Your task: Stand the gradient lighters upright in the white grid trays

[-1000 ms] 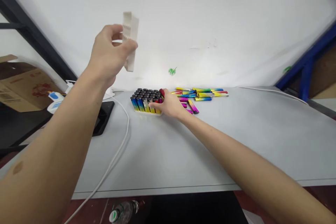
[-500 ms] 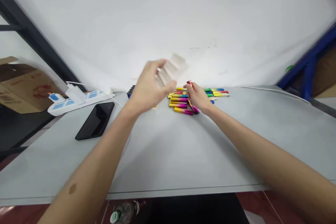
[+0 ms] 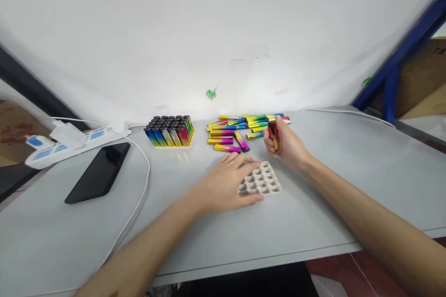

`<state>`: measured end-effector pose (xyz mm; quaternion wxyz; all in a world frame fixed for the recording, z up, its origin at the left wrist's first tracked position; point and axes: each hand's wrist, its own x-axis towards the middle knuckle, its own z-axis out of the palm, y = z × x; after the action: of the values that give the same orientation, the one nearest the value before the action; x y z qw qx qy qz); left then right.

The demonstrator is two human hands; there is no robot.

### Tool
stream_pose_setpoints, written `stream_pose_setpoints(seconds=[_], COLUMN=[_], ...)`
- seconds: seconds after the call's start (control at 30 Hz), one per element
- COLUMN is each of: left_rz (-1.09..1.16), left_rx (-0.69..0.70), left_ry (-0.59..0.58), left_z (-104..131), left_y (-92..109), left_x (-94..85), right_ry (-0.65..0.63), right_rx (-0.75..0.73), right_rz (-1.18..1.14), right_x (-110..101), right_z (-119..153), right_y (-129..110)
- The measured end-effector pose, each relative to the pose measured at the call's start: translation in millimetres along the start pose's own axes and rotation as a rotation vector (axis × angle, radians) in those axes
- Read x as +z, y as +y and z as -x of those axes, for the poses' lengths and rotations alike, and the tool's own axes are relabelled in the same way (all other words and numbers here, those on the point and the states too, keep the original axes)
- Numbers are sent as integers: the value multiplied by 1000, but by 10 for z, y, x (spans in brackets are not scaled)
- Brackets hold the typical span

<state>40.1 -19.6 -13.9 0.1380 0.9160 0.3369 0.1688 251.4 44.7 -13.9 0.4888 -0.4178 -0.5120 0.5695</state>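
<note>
My left hand (image 3: pixel 226 183) rests over the left part of a white grid tray (image 3: pixel 265 177), thumb and fingers at its opposite edges; the tray lies flat and the cells I can see hold nothing. Closed round a red-and-yellow lighter (image 3: pixel 276 141), my right hand (image 3: pixel 288 147) hovers just beyond the tray's far right corner. Behind it lies a loose pile of shiny multicoloured lighters (image 3: pixel 223 133) on the table. Left of that pile, a second tray (image 3: pixel 174 146) carries rows of upright lighters (image 3: pixel 169 131) with black tops.
A black phone (image 3: pixel 99 171) lies on the left of the grey table (image 3: pixel 313 213). Beyond it is a white power strip (image 3: pixel 78 146) with plugs and a white cable (image 3: pixel 146 181) looping forward. A white wall (image 3: pixel 174 46) rises behind the table; a blue frame (image 3: pixel 392 88) stands at right.
My left hand has brought the white tray down from the air onto the table. My right hand has lifted away from the pile with the lighter. The view has shifted.
</note>
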Motion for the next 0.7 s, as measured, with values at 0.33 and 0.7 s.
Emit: stream_pose_setpoints(seconds=[0.33,0.7], left_rz=[23,-251], left_rx=[-67,-431], left_ry=[198,369], left_z=[-19,-23], left_y=[-156,-374], left_x=[-93,-167], right_ry=[57,74], right_rx=[-9,11], right_rz=[-76,7], right_x=[109,24], right_z=[95,35], right_y=[-50,-2])
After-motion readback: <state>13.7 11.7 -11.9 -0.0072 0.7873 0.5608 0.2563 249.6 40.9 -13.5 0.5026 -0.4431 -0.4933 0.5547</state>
